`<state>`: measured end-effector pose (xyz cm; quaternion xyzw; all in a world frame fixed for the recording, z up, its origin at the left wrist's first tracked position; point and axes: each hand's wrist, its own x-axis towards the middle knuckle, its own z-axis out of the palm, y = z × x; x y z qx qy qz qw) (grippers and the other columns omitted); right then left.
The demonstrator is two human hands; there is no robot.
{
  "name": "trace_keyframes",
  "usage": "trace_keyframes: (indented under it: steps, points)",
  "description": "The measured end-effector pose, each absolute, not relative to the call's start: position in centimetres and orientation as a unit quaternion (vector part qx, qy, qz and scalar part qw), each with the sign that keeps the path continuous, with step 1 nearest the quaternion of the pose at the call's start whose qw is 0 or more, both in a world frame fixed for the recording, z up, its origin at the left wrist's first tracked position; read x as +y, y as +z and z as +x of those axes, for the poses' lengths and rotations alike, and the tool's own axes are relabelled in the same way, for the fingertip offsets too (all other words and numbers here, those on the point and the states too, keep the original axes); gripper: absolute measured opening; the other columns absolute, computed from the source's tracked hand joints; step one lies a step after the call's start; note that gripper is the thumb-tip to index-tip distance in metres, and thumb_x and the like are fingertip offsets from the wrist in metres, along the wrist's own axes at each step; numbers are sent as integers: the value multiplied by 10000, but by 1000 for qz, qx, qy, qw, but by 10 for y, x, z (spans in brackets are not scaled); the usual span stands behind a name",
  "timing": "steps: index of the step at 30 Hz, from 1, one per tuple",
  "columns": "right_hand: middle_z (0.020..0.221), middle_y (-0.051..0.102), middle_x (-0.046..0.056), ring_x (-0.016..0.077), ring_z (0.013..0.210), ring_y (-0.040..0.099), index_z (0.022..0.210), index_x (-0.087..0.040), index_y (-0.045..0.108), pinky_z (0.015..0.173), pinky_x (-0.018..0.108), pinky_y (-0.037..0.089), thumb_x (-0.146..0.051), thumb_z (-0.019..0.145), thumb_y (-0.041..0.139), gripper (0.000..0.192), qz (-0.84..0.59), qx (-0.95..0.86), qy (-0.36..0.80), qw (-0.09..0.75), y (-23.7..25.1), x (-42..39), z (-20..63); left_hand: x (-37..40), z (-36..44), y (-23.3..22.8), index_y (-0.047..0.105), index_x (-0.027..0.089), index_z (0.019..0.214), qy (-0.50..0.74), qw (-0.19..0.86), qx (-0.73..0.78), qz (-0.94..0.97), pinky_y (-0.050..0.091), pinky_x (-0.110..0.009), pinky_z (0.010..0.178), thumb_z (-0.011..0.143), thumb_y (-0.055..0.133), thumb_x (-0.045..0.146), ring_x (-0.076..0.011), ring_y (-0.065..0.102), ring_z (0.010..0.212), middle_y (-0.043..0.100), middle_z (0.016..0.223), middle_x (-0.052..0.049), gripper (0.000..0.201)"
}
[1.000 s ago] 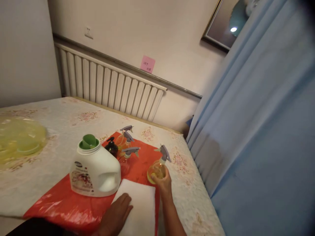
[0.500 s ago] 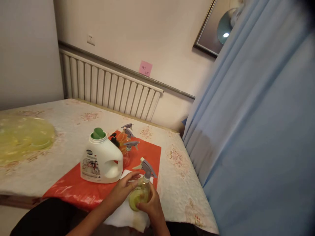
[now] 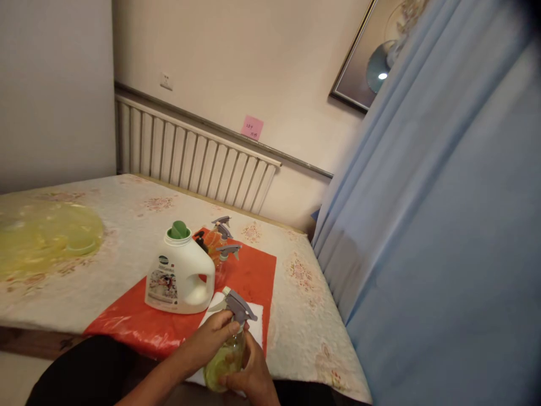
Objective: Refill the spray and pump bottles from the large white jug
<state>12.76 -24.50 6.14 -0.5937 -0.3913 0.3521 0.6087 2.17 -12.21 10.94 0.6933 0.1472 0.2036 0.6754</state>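
A clear spray bottle (image 3: 223, 361) with yellow-green liquid and a grey trigger head (image 3: 236, 305) is held over the near table edge. My right hand (image 3: 249, 376) grips its round body from below. My left hand (image 3: 211, 338) wraps the neck just under the trigger head. Beneath them lies a white folded cloth (image 3: 256, 321) on a red plastic sheet (image 3: 249, 273).
A white detergent jug (image 3: 180, 279) with a green cap stands on the red sheet. Behind it are several small spray bottles (image 3: 222, 248) and a dark pump bottle (image 3: 200, 241). A yellow basin (image 3: 46, 234) sits far left. Blue curtain (image 3: 443, 225) hangs at right; a radiator (image 3: 194, 163) lines the wall.
The spray bottle has come from the red sheet toward me and over the cloth. My left hand left the cloth and took the bottle's neck. The camera has tilted.
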Motion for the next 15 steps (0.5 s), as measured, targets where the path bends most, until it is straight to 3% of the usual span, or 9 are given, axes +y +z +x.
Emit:
trace_keyframes:
  steps: [6, 11, 15]
  points:
    - [1131, 695, 62, 328, 1076, 641, 1204, -223, 610, 904, 432, 534, -160, 406, 859, 839, -596, -408, 320, 614, 75, -246, 121, -142, 23, 121, 658, 161, 813, 272, 601, 208, 722, 477, -303, 675, 796, 552, 407, -224, 622, 762, 693, 787, -30, 268]
    - [1089, 707, 65, 306, 1031, 656, 1156, -201, 627, 900, 385, 536, -153, 462, 812, 720, -626, -412, 262, 608, 80, -242, 112, -155, 28, 114, 651, 179, 723, 349, 497, 298, 736, 482, -361, 682, 798, 501, 449, -267, 632, 729, 699, 724, -72, 318]
    - [1062, 710, 52, 286, 998, 665, 1124, -207, 634, 864, 363, 550, -173, 473, 821, 679, -618, -411, 275, 612, 76, -241, 111, -153, 28, 113, 666, 180, 737, 351, 504, 285, 736, 499, -349, 683, 779, 537, 452, -262, 640, 728, 705, 732, -69, 304]
